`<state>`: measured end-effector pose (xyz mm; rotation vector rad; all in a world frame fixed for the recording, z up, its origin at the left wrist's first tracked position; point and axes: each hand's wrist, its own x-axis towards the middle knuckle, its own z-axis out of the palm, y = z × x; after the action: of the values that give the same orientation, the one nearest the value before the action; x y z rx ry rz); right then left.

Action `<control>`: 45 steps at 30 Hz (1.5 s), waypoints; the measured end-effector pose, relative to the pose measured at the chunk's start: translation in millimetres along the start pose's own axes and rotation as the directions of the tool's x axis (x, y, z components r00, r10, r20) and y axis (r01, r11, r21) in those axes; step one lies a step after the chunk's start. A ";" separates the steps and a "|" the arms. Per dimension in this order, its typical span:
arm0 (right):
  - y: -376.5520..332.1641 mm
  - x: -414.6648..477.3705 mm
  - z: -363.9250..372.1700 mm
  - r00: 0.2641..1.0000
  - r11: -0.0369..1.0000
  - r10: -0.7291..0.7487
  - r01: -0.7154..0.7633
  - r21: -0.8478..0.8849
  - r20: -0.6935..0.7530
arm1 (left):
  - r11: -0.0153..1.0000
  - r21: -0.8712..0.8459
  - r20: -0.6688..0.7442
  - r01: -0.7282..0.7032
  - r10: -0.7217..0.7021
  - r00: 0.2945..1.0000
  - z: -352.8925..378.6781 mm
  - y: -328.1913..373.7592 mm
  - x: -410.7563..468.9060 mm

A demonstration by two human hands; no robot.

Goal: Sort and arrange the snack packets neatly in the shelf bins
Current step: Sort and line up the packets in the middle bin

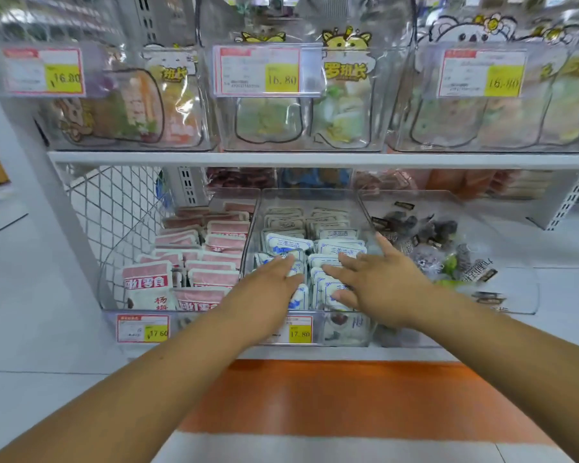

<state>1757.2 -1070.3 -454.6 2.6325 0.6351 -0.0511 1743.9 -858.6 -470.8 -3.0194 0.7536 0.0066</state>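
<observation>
A clear middle bin [315, 193] on the lower shelf holds two rows of white-and-blue snack packets [338, 246]. My left hand [268, 290] lies flat on the left row near the bin's front, fingers straight. My right hand [378, 279] presses on the right row with fingers spread, thumb toward the bin's right wall. The left bin [114, 309] is filled with pink-and-white packets [221, 243] standing in rows. The right bin [528, 295] holds a loose heap of dark packets [425, 235].
An upper shelf [315, 158] carries three clear bins of larger bags with yellow price tags [281, 78]. A wire mesh side panel [114, 208] closes the left. Price labels [300, 332] hang on the lower bins' fronts. An orange floor strip [348, 396] lies below.
</observation>
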 end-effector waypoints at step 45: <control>-35.3 -17.2 -12.1 0.999 0.958 0.037 -0.036 0.285 0.000 | 0.985 -0.082 -0.170 -0.152 0.136 0.976 2.1 3.3 -16.5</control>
<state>1725.4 -1044.3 -455.5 2.9217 0.6210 -0.1339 1727.8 -853.7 -472.8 -3.0746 1.0133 -0.2116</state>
